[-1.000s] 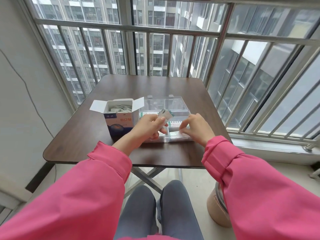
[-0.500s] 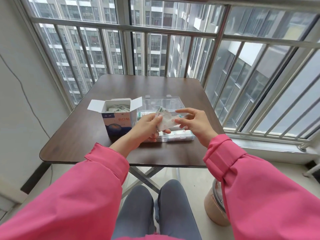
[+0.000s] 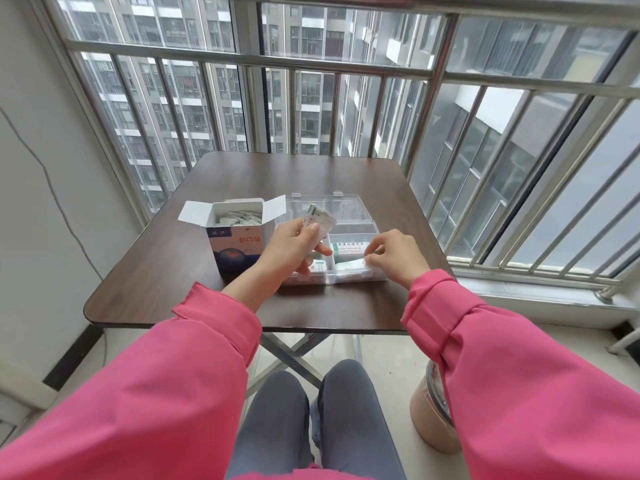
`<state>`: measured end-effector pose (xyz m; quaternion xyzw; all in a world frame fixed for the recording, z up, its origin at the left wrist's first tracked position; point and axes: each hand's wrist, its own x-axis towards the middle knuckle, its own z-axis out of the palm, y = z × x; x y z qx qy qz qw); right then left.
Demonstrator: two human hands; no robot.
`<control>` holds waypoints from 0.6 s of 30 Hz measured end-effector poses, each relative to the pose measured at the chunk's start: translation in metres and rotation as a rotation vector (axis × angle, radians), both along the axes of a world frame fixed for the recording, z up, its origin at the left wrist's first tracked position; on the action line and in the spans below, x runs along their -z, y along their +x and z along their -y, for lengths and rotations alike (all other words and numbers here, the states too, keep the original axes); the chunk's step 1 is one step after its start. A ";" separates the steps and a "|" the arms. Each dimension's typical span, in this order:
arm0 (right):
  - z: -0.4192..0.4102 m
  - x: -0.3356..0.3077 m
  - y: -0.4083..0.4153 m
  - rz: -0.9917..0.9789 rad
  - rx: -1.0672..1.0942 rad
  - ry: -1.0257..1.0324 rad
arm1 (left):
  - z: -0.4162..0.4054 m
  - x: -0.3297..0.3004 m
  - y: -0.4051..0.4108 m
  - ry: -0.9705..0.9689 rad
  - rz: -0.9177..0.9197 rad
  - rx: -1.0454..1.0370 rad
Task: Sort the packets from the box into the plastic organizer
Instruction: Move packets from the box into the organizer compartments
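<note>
A dark brown wooden table (image 3: 194,258) stands on crossed metal legs on a narrow balcony, with a plain white wall to the left and barred windows (image 3: 311,109) ahead and to the right showing tall apartment blocks. The far half of the tabletop, beyond both hands, is bare wood, as is the strip along the near edge under the pink sleeves (image 3: 214,327).

The left hand (image 3: 294,245) is raised over the organizer and grips a small bundle of white packets (image 3: 320,216) between thumb and curled fingers. Just left of that hand stands an open blue and white cardboard box (image 3: 237,247), flaps spread, with more packets visible inside. Under and to the right of it lies the clear plastic organizer (image 3: 346,220), its lid open, with packets already in the near compartments. The right hand (image 3: 394,254) pinches one packet (image 3: 349,265) at the organizer's near right compartment.
</note>
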<state>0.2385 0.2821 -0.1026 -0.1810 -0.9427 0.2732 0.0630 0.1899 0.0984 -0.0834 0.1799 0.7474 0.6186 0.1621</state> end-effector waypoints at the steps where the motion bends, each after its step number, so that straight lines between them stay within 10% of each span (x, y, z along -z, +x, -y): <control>1: 0.002 0.000 -0.001 0.010 -0.009 0.031 | 0.001 0.000 0.000 0.000 -0.004 -0.002; 11: 0.006 -0.002 -0.005 0.033 -0.050 0.291 | 0.008 0.004 0.002 0.058 0.010 0.067; 18: 0.028 -0.036 0.009 -0.179 -0.211 -0.699 | 0.005 0.003 0.003 0.066 -0.021 0.108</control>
